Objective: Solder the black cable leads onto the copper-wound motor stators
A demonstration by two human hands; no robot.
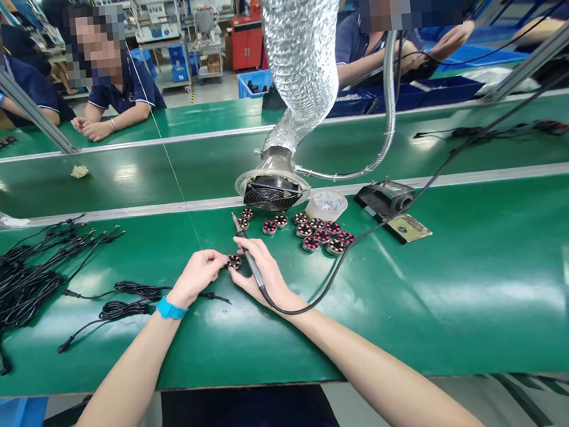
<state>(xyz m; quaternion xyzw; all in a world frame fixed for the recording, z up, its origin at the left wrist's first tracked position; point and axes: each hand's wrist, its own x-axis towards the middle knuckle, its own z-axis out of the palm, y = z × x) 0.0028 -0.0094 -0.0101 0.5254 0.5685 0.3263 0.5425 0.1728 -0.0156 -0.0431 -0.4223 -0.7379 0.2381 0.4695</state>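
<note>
The left hand (200,272) pinches a round part (233,262), dark with coppery segments, toward the table's (470,290) far edge; the right hand (266,275) grips a soldering iron (252,263). Beyond, a blue bin (244,89) holds dark pieces (253,86).

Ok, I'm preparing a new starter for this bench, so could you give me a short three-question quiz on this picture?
1. True or false: the camera wearer's blue wristband is on the left arm.

2. Multiple choice: what does the wearer's right hand hold?
A) a tape roll
B) a soldering iron
C) a pair of scissors

3. Short answer: what is pinched in the fingers of the wearer's left hand?

Key:
1. True.
2. B.
3. A small round part with a dark centre.
</note>
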